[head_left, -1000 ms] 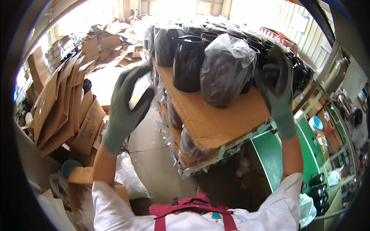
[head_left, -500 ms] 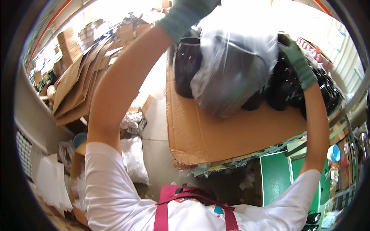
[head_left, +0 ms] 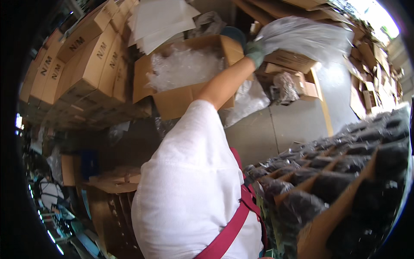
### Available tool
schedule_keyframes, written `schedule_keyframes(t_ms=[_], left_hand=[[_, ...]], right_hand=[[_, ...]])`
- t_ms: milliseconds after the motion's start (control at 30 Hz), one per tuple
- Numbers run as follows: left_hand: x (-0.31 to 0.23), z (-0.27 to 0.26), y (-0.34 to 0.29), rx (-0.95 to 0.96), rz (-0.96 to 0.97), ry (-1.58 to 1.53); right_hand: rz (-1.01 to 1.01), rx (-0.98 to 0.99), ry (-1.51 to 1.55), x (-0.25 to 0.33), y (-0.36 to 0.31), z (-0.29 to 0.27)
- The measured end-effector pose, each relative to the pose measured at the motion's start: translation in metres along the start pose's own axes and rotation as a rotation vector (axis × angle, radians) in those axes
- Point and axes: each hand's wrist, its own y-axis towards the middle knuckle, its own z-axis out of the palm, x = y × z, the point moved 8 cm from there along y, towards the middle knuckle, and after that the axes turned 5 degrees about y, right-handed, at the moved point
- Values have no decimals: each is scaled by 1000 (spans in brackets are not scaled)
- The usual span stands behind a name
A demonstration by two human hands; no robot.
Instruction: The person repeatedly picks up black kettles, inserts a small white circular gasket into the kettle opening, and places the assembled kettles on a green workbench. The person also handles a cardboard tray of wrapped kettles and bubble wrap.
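Note:
My left hand [head_left: 255, 53], in a grey-green glove, is stretched out toward the upper middle. Its fingers are closed on one end of a large see-through plastic bag [head_left: 306, 38], which billows out to the right over some small cartons. Just left of the hand stands an open cardboard box [head_left: 172, 102] with crumpled see-through plastic [head_left: 187, 64] inside. Part of a dark blue round bin [head_left: 233, 34] shows behind my wrist. My right hand is out of view.
Stacked sealed cartons [head_left: 88, 60] fill the left. White sheets [head_left: 161, 21] lie behind the box. At the lower right, dark plastic-wrapped pieces [head_left: 299, 207] sit between cardboard dividers [head_left: 330, 207]. Flattened cardboard [head_left: 368, 64] is piled at the right, beyond the grey floor [head_left: 295, 123].
My view has swung left, away from the dark glossy vases on the cardboard sheet. The plastic bag, earlier over the vases between my hands, is now out at my left. My right hand has left view.

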Motion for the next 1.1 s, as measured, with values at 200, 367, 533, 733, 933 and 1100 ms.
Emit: schedule_keyframes(t_ms=[200, 367, 533, 733, 933, 1100], left_hand=[[239, -329, 61, -620, -508, 602], [346, -453, 91, -421, -878, 217], [329, -381, 95, -222, -1084, 412], [290, -384, 184, 248, -136, 1233], [155, -133, 56, 533, 378, 272], [-229, 84, -169, 884, 986, -163]], right_hand=[[186, 364, 35, -23, 9, 169], [268, 508, 64, -26, 8, 241], [318, 392, -12, -18, 4, 243], [54, -83, -175, 71, 50, 52], [-227, -778, -446, 161, 6, -238], [327, -635, -863, 97, -14, -319]])
